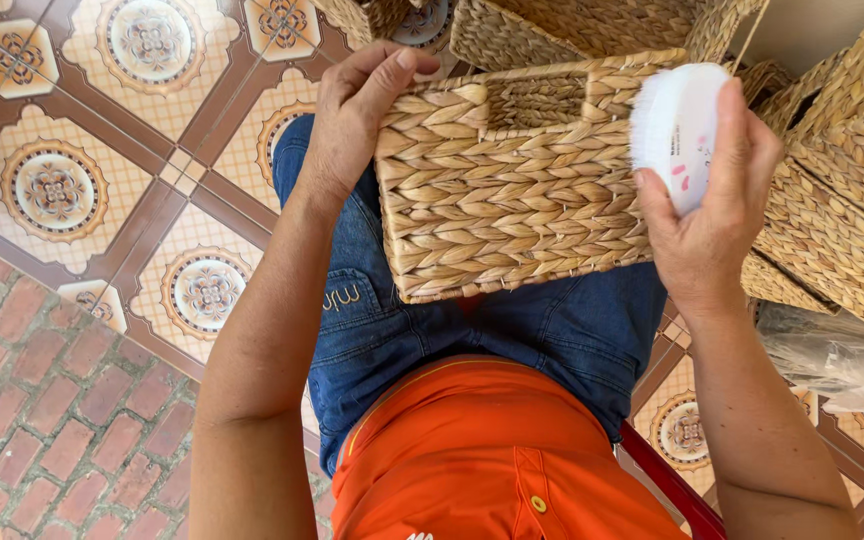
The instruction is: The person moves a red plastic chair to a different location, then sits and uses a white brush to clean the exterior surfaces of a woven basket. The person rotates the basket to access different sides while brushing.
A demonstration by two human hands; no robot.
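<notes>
A rectangular woven straw basket [512, 190] rests on my lap, one side wall facing up, with a handle slot near its top edge. My left hand [357, 105] grips the basket's left end, fingers curled over the rim. My right hand [712, 200] holds a white brush [674, 130] with white bristles against the basket's right end. I sit in blue jeans and an orange shirt.
More woven baskets [842, 190] are stacked at the right and others [572, 25] lie at the top. A clear plastic bag [837, 360] lies at the right. Patterned floor tiles [102, 170] spread to the left, brick paving [32, 420] at lower left. A red seat edge [672, 485] shows below.
</notes>
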